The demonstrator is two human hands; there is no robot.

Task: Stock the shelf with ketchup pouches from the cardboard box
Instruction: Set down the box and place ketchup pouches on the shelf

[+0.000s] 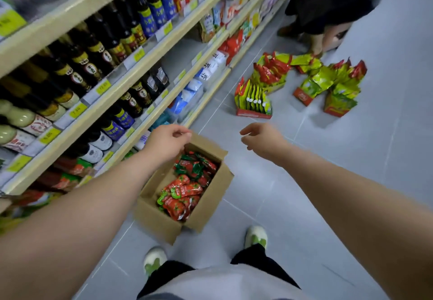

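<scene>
Red and green ketchup pouches (187,187) lie heaped inside an open cardboard box (154,217); the box sits on the grey tiled floor (351,159), just beside the foot of the shelf (70,15) on my left and just ahead of my white and green shoes (154,261). Both my bare arms reach out in front of me; my left hand (167,140) hangs above the far left corner of the box, fingers loosely curled and holding nothing; my right hand (262,141) hangs over the floor to the right of the box, fingers relaxed and also holding nothing. The shelf holds rows of dark sauce bottles (105,42) behind yellow price tags, with blue and white bags (194,89) lower down. Further along the aisle, green and red packets (253,98) stand in small display cartons on the floor; another person (328,7) stands beyond them, only partly in view.
</scene>
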